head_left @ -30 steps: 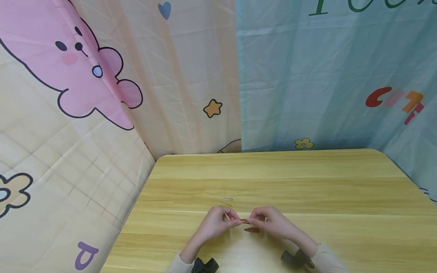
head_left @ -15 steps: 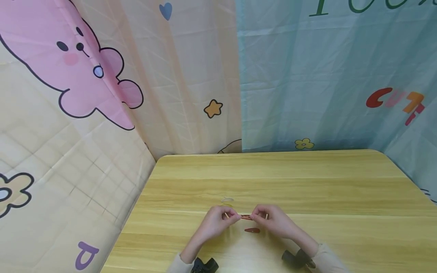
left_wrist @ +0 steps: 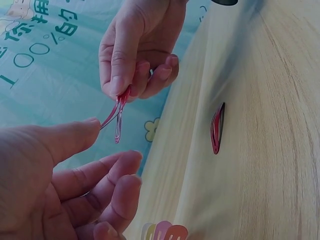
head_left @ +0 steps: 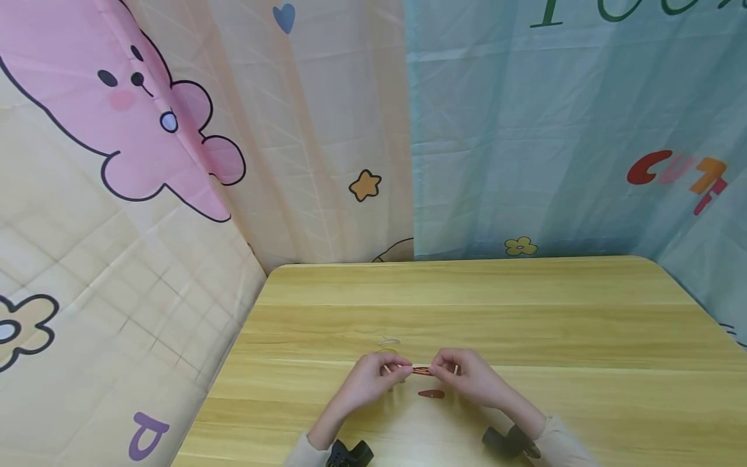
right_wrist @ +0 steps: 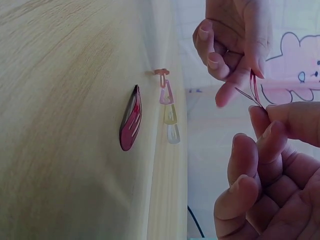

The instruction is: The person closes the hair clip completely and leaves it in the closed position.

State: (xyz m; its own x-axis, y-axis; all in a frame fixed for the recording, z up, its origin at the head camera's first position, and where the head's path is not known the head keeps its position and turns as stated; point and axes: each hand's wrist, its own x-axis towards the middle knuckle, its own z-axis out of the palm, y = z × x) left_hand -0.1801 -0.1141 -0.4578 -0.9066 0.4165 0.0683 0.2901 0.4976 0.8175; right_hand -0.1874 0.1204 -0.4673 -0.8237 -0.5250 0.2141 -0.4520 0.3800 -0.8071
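Fingertips of the right hand pinch one end of a red hair clip, held above the table with its leaves splayed; the thumb of the left hand touches one leaf, well parted from its loosely bent fingers. Near them lies a second red clip, with a row of orange, pink, yellow and whitish clips beyond.

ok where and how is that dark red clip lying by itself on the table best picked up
Pinch the dark red clip across its long edges near the broad, slotted end, probably from above and from the right. That end faces the right hand, while the other tapers and likely offers less to hold.
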